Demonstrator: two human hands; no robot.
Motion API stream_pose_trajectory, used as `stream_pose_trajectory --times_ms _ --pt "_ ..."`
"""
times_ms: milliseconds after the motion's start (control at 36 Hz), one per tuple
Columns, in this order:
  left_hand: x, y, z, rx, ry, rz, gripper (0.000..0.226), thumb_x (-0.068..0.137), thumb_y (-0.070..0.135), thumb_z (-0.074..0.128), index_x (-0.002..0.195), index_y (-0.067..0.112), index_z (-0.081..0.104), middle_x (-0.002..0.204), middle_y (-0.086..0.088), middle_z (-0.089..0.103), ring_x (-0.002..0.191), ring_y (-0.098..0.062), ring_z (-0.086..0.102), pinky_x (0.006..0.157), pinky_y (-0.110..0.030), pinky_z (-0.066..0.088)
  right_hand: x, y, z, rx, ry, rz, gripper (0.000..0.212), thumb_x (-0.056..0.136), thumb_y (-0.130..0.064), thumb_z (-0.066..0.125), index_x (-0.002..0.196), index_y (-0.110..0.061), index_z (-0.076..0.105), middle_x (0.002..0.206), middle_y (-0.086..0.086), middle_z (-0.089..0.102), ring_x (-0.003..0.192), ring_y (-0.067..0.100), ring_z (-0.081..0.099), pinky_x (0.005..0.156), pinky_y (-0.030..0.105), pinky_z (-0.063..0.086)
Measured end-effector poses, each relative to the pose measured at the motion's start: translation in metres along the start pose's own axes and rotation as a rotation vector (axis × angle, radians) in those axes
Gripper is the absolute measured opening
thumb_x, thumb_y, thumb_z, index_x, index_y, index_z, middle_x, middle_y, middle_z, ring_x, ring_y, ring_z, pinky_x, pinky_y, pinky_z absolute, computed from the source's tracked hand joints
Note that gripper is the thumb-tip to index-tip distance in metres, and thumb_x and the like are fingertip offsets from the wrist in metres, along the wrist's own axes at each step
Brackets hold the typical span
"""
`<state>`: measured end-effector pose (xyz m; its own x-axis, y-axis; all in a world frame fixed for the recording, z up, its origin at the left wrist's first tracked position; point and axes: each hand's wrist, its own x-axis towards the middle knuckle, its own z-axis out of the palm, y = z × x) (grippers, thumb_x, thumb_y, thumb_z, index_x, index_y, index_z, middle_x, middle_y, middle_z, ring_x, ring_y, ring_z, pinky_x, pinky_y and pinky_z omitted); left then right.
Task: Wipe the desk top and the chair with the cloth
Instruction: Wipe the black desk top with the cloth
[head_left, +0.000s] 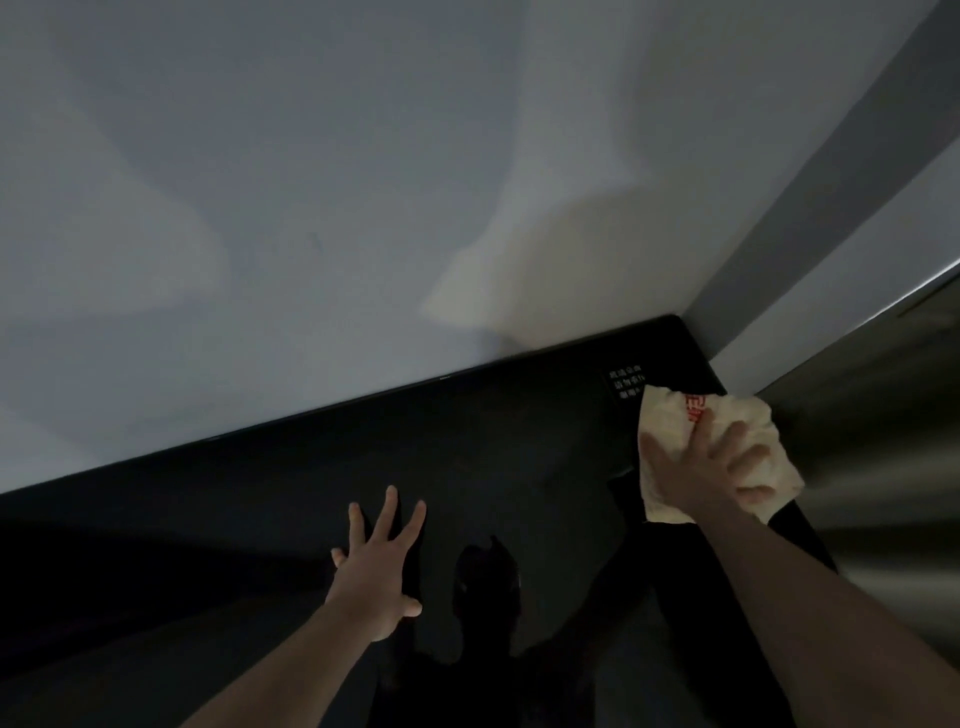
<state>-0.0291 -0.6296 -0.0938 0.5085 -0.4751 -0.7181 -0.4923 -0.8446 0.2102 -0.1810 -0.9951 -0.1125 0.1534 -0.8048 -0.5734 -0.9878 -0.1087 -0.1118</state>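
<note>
Cloth (670, 415) at desk top (493, 441) corner.

Both arms reach forward, left hand (378, 566) and right hand (711, 467) spread flat.

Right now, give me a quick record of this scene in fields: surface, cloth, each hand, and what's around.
surface: dark glossy desk top, its far edge against a pale wall
cloth: white, crumpled, with red print, lying near the desk's far right corner
right hand: fingers spread, pressing on the cloth
left hand: fingers spread flat on the desk, holding nothing
label: small patch of white text on the desk just left of the cloth, too small to read
right side: grey metallic surface beside the desk
chair: not in view
</note>
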Motion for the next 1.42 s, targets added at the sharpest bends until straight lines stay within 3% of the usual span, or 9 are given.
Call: stream_pose_trajectory --times_ms 250,361,500,833,972,1056,1222,1417 --pt "-0.007 -0.003 -0.008 -0.015 -0.028 0.039 0.117 0.085 0.033 0.08 0.159 0.042 -0.011 0.162 0.009 -0.034 0.148 -0.039 -0.03 0.119 -0.068 0.008 -0.072 -0.018 0.041 -0.036 -0.07 -0.039 0.093 0.091 -0.084 0.023 0.151 -0.041 -0.033 0.164 0.003 -0.035 0.15 0.04 -0.029 0.116 0.071 -0.01" --pt "-0.021 -0.029 -0.012 -0.035 -0.032 0.119 0.108 0.086 0.037 0.078 0.162 0.037 0.002 0.167 0.013 -0.02 0.153 -0.03 -0.021 0.124 -0.057 0.014 -0.116 -0.034 0.07 -0.085 -0.098 -0.073 0.095 0.089 -0.084 0.019 0.153 -0.037 -0.033 0.164 0.004 -0.034 0.15 0.039 -0.029 0.118 0.071 -0.007" --pt "-0.056 -0.092 0.0 -0.041 0.06 0.112 0.101 0.088 0.04 0.075 0.162 0.037 0.006 0.168 0.013 -0.015 0.156 -0.026 -0.013 0.126 -0.047 0.016 -0.184 -0.061 0.112 -0.162 -0.173 -0.132 0.1 0.089 -0.085 0.019 0.151 -0.03 -0.037 0.161 0.009 -0.039 0.147 0.044 -0.033 0.117 0.073 -0.006" --pt "-0.142 -0.274 0.01 0.027 0.016 -0.134 0.107 0.087 0.041 0.075 0.162 0.031 0.0 0.168 0.001 -0.02 0.155 -0.036 -0.01 0.126 -0.053 0.017 -0.342 -0.103 0.206 -0.273 -0.263 -0.228 0.101 0.091 -0.084 0.021 0.151 -0.027 -0.037 0.162 0.012 -0.037 0.148 0.046 -0.032 0.118 0.073 -0.001" --pt "-0.159 -0.318 0.021 0.04 -0.008 -0.207 0.116 0.085 0.039 0.078 0.161 0.032 -0.01 0.166 -0.001 -0.026 0.154 -0.04 -0.012 0.123 -0.058 0.02 -0.346 -0.1 0.212 -0.226 -0.296 -0.233 0.105 0.088 -0.087 0.023 0.152 -0.029 -0.036 0.159 0.01 -0.043 0.144 0.042 -0.04 0.117 0.071 -0.012" --pt "-0.157 -0.324 0.025 0.031 -0.03 -0.212 0.122 0.084 0.038 0.079 0.159 0.034 -0.016 0.165 -0.002 -0.029 0.154 -0.041 -0.012 0.122 -0.059 0.023 -0.34 -0.104 0.215 -0.203 -0.304 -0.194 0.107 0.086 -0.089 0.024 0.144 -0.031 -0.044 0.156 0.006 -0.049 0.141 0.04 -0.045 0.115 0.07 -0.016" --pt "-0.147 -0.319 0.037 -0.009 0.006 -0.226 0.127 0.083 0.034 0.081 0.157 0.032 -0.023 0.161 -0.003 -0.038 0.152 -0.043 -0.017 0.12 -0.055 0.032 -0.324 -0.12 0.21 -0.161 -0.306 -0.145 0.111 0.086 -0.088 0.03 0.141 -0.031 -0.049 0.151 0.006 -0.054 0.144 0.042 -0.041 0.115 0.072 -0.011" --pt "-0.143 -0.323 0.041 -0.016 0.032 -0.209 0.126 0.084 0.034 0.08 0.155 0.034 -0.025 0.159 0.0 -0.041 0.151 -0.043 -0.021 0.12 -0.054 0.031 -0.294 -0.14 0.195 -0.155 -0.261 -0.158 0.11 0.084 -0.089 0.029 0.143 -0.034 -0.047 0.154 0.006 -0.05 0.144 0.042 -0.039 0.114 0.072 -0.014"
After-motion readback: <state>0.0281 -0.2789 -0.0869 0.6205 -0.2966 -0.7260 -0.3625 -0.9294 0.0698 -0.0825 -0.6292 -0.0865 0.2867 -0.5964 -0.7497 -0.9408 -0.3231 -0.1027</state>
